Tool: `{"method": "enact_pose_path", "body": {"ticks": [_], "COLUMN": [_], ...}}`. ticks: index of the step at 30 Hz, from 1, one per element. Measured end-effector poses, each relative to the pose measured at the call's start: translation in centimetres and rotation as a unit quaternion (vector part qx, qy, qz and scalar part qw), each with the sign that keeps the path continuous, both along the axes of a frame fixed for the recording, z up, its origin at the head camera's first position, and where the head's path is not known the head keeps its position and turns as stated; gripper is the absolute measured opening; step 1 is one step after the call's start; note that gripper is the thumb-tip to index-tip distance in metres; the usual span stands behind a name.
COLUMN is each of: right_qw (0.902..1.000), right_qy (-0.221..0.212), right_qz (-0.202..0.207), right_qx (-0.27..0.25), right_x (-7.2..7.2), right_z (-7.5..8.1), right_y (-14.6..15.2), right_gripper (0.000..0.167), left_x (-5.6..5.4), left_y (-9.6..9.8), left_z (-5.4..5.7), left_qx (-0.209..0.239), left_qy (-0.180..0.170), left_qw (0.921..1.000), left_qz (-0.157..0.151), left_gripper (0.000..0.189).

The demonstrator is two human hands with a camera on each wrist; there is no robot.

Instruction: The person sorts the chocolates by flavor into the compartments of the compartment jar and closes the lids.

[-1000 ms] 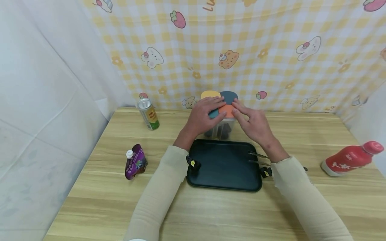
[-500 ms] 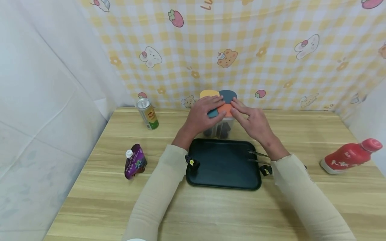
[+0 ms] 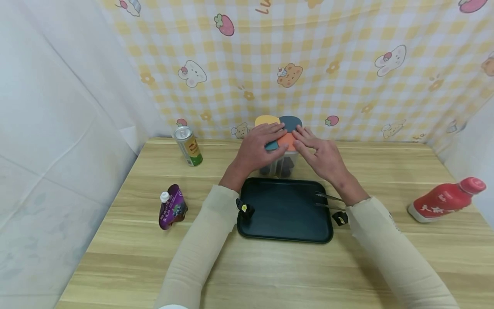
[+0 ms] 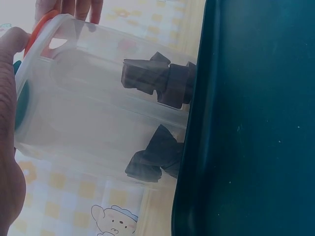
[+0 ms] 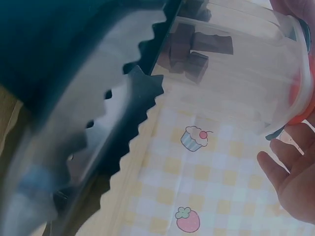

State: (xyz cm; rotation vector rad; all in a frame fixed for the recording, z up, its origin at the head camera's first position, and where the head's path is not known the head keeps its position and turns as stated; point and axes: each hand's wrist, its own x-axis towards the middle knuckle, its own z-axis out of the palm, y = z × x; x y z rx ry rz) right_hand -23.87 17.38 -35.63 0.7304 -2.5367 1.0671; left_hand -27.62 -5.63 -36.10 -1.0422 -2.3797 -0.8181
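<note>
A clear plastic storage container [image 4: 98, 98] stands behind the dark tray, with dark brown chunks [image 4: 162, 152] lying low in its compartments. Its lid [image 3: 286, 140] has yellow, navy, teal and orange sections. My left hand [image 3: 256, 145] lies over the lid's left side, fingers extended across the top and thumb toward the front edge. From the right, my right hand [image 3: 325, 158] reaches the lid with its fingertips, fingers lightly bent and spread at the orange and navy sections. Neither hand curls round anything. Part of the teal section is hidden beneath my left hand.
In front of the container lies a dark green tray [image 3: 285, 210]. Serrated metal tongs [image 5: 142, 93] rest over its right edge, partly under my right forearm. A can [image 3: 189, 146] and a purple spouted pouch [image 3: 173, 207] stand at left; a red bottle [image 3: 444, 201] stands far right.
</note>
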Motion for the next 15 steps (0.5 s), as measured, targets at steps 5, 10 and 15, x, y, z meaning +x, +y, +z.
{"method": "enact_pose_path", "body": {"ticks": [5,10,15], "right_qw": [0.9994,0.9959,0.994], "right_qy": [0.018,0.024,0.0], "right_qz": [-0.005,-0.007,0.024], "right_qx": [0.029,0.087,0.107], "right_x": [-0.13,-0.04,0.1], "right_z": [0.1,0.33,0.66], "right_y": [0.0,0.41,0.94], "right_gripper": [0.044,0.047,0.049], "left_x": [-0.24,-0.24,0.29], "left_y": [0.01,0.14,-0.03], "left_z": [-0.18,-0.51,-0.57], "left_qx": [0.004,-0.004,-0.039], "left_qy": [0.008,-0.007,-0.021], "left_qw": [1.0,1.0,0.999], "left_qz": [0.0,-0.003,0.005], "left_gripper": [0.047,0.047,0.05]}}
